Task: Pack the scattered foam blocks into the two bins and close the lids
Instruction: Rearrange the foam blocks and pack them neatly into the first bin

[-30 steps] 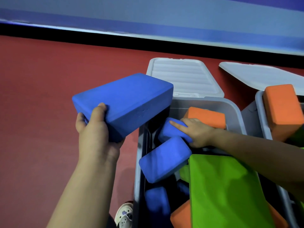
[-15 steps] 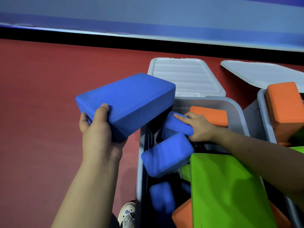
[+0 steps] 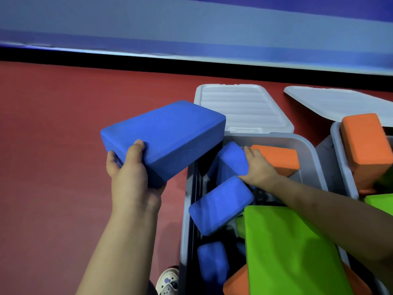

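seen from above, over a red floor (image 3: 53,167) edged by a black strip and a blue wall (image 3: 191,28). left hand (image 3: 133,182) gripping a large blue foam block (image 3: 168,135) by its near corner, thumb curled over the top face, fingers wrapped beneath; block held tilted in the air, its far end overhanging the left rim of the near grey bin (image 3: 308,150). right hand (image 3: 259,167) reaching down into that bin, thumb and fingers curled around a smaller blue block (image 3: 230,160), wedged upright against an orange block (image 3: 276,159) at the far end. just below, another blue block (image 3: 220,206) lying tilted, close to the hand's wrist side; a further blue block (image 3: 212,262) deeper inside, in shadow. broad green block (image 3: 291,252) filling the near right part of the bin, resting over an orange block (image 3: 237,283) at the bottom edge. beyond the bin, its white ribbed lid (image 3: 244,107) lying flat on the floor, touching or just beside the far rim. to the right, second grey bin (image 3: 340,158) only partly in view, an orange block (image 3: 365,141) standing tall above its rim and a sliver of green (image 3: 380,203) below it. second white lid (image 3: 340,103) lying behind that bin. white shoe (image 3: 168,281) at the bottom edge, just left of the near bin.
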`<state>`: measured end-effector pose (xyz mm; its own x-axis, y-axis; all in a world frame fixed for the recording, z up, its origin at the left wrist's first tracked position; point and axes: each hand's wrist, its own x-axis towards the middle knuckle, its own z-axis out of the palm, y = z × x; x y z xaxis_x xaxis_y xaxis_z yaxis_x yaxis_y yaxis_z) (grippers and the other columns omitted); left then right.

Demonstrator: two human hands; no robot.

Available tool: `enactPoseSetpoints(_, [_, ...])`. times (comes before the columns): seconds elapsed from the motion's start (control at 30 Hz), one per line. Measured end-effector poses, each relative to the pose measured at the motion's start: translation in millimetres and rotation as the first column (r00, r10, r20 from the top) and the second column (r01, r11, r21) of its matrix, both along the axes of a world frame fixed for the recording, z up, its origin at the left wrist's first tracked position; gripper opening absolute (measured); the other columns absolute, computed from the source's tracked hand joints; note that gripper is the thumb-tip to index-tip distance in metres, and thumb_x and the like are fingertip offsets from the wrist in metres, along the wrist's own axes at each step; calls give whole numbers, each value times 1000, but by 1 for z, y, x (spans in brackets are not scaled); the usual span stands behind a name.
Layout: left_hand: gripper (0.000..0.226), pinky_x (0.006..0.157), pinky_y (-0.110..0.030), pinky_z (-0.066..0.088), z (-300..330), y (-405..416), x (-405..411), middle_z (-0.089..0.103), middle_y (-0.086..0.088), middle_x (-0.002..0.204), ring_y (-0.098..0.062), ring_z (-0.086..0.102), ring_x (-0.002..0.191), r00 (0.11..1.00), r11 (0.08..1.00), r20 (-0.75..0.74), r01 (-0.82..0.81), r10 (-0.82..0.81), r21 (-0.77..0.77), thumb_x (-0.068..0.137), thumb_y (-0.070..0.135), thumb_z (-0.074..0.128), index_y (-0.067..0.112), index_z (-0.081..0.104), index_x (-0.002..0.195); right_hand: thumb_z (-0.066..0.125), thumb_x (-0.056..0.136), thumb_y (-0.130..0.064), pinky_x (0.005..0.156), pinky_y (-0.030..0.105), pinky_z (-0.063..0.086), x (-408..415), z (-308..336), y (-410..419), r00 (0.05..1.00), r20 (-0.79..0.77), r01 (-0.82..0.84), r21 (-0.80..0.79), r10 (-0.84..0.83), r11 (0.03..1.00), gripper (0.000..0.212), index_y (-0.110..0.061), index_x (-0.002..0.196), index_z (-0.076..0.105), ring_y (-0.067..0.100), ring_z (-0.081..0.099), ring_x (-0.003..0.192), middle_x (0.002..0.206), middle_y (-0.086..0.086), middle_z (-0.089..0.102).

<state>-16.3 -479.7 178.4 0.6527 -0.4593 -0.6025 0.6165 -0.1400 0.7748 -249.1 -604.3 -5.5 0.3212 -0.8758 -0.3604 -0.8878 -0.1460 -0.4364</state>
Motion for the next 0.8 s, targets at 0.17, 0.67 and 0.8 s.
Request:
enactPoseSetpoints(0.17, [61, 78, -52, 54, -1, 0, 0, 57, 8, 125, -17, 62, 96, 1000, 1000, -6, 28, -28, 13, 87, 25, 63, 37, 36, 140, 76, 64, -50, 105, 39, 34, 1, 0, 2, 998, -55, 36, -64, -39, 997, 86, -20, 135, 39, 34, 36, 117, 129, 12, 33])
enactPoseSetpoints(0.67, [60, 78, -52, 54, 0, 0, -5, 58, 8, 122, -17, 63, 93, 1000, 1000, -9, 24, -24, 10, 86, 24, 64, 38, 38, 138, 63, 82, -42, 111, 36, 25, -19, 8, -11, 919, -161, -350, 93, 361, 932, 95, -12, 151, 5, 32, 30, 132, 148, 10, 26])
enactPoseSetpoints(0.8, [62, 79, -51, 54, 1, 0, -8, 57, 9, 122, -17, 62, 94, 999, 999, -26, 34, -34, 5, 86, 23, 64, 39, 36, 139, 40, 96, -45, 111, 50, 19, -10, 14, -13, 699, -456, -475, 279, 551, 834, 75, -25, 151, -6, 28, 11, 143, 160, -3, -5])
